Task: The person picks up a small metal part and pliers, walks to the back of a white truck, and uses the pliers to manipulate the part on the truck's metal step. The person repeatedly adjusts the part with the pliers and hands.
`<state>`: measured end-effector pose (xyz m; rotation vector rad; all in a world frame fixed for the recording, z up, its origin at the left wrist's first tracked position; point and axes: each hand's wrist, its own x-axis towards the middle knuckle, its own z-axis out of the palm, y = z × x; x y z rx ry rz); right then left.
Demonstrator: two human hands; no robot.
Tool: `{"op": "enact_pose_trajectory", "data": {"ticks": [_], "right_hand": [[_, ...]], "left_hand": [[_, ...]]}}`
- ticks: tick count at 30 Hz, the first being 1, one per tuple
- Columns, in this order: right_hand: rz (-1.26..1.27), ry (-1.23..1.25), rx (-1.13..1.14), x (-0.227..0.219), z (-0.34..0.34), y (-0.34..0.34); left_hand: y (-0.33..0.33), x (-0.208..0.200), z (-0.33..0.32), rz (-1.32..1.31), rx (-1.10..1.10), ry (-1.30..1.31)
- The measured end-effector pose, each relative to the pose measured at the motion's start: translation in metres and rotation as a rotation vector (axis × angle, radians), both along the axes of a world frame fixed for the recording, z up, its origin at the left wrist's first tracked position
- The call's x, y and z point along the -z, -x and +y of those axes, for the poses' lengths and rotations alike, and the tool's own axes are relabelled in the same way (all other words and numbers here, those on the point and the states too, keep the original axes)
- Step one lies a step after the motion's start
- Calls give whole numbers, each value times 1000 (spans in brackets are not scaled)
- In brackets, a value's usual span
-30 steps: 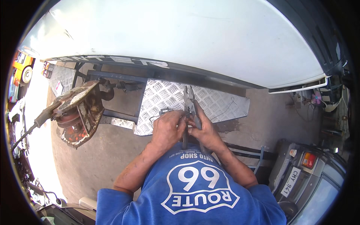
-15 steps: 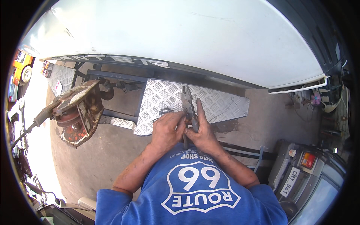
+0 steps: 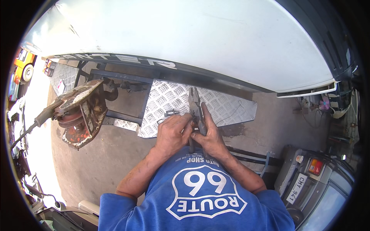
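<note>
A pair of pliers [image 3: 194, 101] points away from me over the metal plate, its handles running back between my hands. My right hand [image 3: 211, 136] is wrapped round those handles, the index finger stretched along one side. Pressed close beside it, my left hand [image 3: 173, 131] has its fingers pinched together near the pliers' pivot. Whatever sits between those fingertips is too small and covered to make out. Just beyond my left knuckles, a small metal cylindrical part [image 3: 170, 113] lies on the patterned tread plate [image 3: 165, 94].
A rusty metal assembly [image 3: 83, 115] with a rod stands at the left. Ahead spans a large white vehicle panel [image 3: 185, 34]. A thin wire [image 3: 237, 109] lies on the plate's right part. At the lower right is a car's rear end [image 3: 316, 181]; a blue metal frame [image 3: 266, 163] stands beside it.
The pliers have shifted slightly to the right, with my right hand still around them. My left hand keeps its pinch in almost the same place.
</note>
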<state>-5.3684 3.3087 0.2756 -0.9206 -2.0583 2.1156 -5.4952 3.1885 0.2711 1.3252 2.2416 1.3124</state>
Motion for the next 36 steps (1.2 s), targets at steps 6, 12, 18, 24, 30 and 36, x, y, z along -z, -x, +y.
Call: {"op": "enact_pose_trajectory", "data": {"ticks": [6,12,18,24,30,36], "right_hand": [[-13,-101,16,4,-5,-3],[-24,203,24,10,1,-2],[24,201,-1,8,3,2],[-55,260,-80,5,8,16],[-170,56,-95,-3,8,25],[-188,-185,23,2,13,18]], "left_hand": [[-1,1,0,4,13,2],[0,3,3,22,37,-20],[-1,4,2,26,4,-30],[3,-1,3,-10,-6,19],[12,-4,1,-23,-27,15],[12,-19,-31,-973,229,270]]}}
